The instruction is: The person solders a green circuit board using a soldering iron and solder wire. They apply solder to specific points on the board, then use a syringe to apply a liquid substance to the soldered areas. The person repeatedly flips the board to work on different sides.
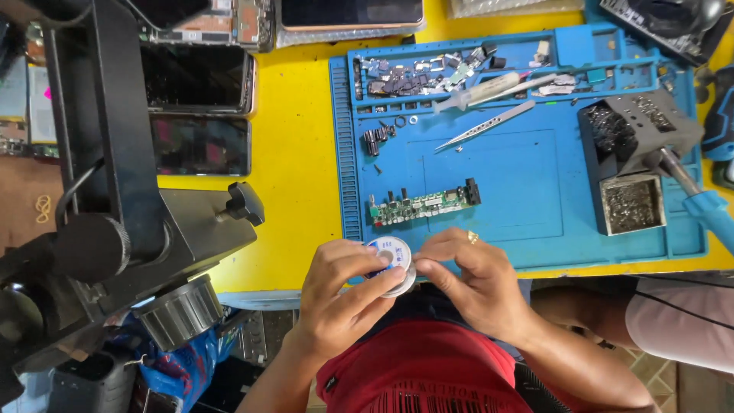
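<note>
Spool (391,264) first: a small round reel with a pale label face, sitting between both hands just off the near edge of the blue mat (535,229). The left hand (340,294) cradles it from below and the side, fingers curled shut around the rim, which keeps the reel steady and its face turned up to the camera. The right hand (466,279) comes in from the other side, thumb and forefinger pinched closed at the spool's edge, the sort of fine grip that suits picking at a thin strand; whether a strand is actually caught there is too small to tell. A ring shows on that hand.

Just beyond the spool, on the mat, lies a narrow green circuit board (424,205), close enough to be reached without shifting. Further from the spool, tweezers (485,126) and a syringe (478,92) lie at a slant, and small metal parts (428,73) crowd the mat's far tray. Off to the right of the spool stands a dark holder with a blue-handled soldering iron (699,199) laid across it, beside a square tin of metal wool (631,205).

To the left of the spool the yellow surface (294,176) carries several phones (199,115) with dark screens, and a black microscope arm (115,214) looms over that side. Tiled floor shows below, near the person's red garment.
</note>
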